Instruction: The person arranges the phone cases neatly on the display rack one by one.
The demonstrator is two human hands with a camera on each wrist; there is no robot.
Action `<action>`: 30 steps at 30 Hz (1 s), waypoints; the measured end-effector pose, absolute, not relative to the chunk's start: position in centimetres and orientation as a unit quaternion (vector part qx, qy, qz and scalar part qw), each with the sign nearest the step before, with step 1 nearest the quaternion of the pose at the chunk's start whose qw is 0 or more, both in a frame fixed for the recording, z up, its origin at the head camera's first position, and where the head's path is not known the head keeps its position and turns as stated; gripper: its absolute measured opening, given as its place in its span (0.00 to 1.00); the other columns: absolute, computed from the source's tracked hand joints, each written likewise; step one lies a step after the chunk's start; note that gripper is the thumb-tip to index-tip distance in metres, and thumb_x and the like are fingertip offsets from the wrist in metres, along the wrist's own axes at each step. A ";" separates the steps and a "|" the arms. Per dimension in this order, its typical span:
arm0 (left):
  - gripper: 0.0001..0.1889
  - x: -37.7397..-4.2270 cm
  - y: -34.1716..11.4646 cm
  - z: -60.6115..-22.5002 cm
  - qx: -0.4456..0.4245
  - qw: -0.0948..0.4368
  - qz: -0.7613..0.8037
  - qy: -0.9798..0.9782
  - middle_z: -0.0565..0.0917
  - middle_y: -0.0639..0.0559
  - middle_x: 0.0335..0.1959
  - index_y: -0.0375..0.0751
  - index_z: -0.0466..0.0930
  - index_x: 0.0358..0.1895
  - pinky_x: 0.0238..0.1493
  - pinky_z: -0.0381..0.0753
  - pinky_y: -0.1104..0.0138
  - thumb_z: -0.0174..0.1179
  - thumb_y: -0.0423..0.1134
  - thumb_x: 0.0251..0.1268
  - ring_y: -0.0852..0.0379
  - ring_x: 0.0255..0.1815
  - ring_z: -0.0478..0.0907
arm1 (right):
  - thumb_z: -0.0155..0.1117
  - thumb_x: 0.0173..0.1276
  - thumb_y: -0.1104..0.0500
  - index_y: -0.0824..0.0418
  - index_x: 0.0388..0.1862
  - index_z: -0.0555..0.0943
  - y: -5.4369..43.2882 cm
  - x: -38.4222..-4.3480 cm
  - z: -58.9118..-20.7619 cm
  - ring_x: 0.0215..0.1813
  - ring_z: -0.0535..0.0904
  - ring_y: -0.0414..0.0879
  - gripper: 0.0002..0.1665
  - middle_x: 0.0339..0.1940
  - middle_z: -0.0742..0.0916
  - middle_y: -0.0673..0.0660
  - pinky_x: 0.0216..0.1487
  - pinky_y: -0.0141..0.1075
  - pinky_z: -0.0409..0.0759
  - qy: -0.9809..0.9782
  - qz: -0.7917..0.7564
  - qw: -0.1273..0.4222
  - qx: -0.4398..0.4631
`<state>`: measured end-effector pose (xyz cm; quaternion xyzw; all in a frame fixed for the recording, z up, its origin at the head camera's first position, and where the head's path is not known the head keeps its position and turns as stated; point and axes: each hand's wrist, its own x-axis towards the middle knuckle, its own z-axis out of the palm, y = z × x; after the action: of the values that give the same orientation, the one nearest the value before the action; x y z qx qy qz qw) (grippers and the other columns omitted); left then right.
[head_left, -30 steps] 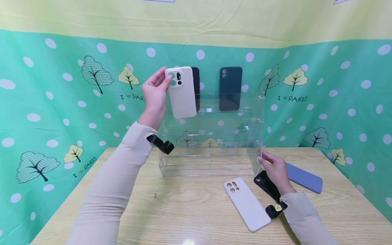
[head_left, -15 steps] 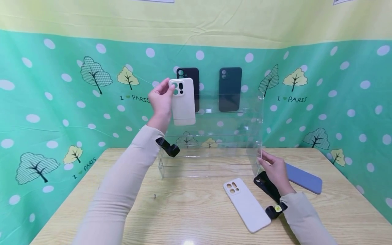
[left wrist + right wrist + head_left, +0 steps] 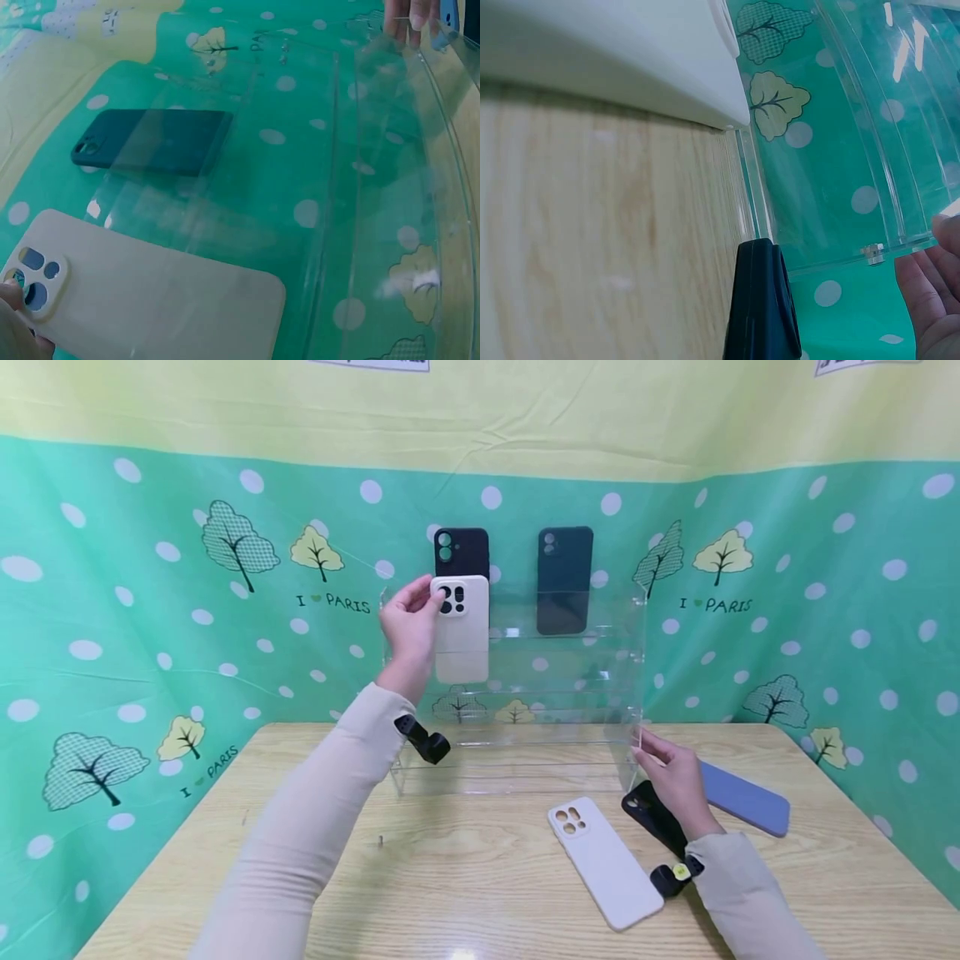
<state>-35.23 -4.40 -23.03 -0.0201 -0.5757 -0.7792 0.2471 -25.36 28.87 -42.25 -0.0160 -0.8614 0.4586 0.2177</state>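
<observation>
My left hand pinches a white phone case by its camera-hole corner. The case stands upright at the second tier of a clear acrylic display rack, its lower part seen through the tier's front lip. In the left wrist view, this white case shows its back, with only the fingertips visible. My right hand grips the rack's right side panel low down. The right wrist view has the thumb and fingers of that hand on either side of the panel edge.
On the top tier stand a black phone case and a dark teal one. Another white case, a black case and a blue case lie on the wooden table. A patterned cloth hangs behind.
My left hand has lowered the white case from in front of the top-left black case to the tier below, straightening it and uncovering the black case's camera holes. My right hand has stayed put.
</observation>
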 end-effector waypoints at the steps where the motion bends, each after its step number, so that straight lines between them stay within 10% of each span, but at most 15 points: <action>1: 0.17 -35.2 -4.3 -23.2 -0.018 0.250 -0.778 -0.576 0.84 0.46 0.48 0.37 0.81 0.51 0.49 0.79 0.76 0.65 0.29 0.57 0.58 0.49 0.79 | 0.60 0.68 0.57 0.61 0.63 0.73 28.9 -25.4 -42.3 0.57 0.77 0.54 0.25 0.57 0.81 0.62 0.51 0.37 0.78 -0.861 0.459 0.217 -0.015; 30: 0.15 -35.8 -3.9 -24.9 0.010 0.290 -0.736 -0.612 0.83 0.53 0.47 0.45 0.82 0.48 0.47 0.80 0.74 0.67 0.35 0.56 0.58 0.46 0.78 | 0.60 0.68 0.56 0.61 0.63 0.73 28.9 -25.3 -42.2 0.57 0.77 0.55 0.25 0.58 0.80 0.62 0.52 0.42 0.76 -0.860 0.462 0.216 -0.016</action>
<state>-35.77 -3.85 -24.94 0.0103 -0.6119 -0.7357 0.2903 -25.29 28.91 -42.19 -0.0164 -0.8600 0.4623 0.2157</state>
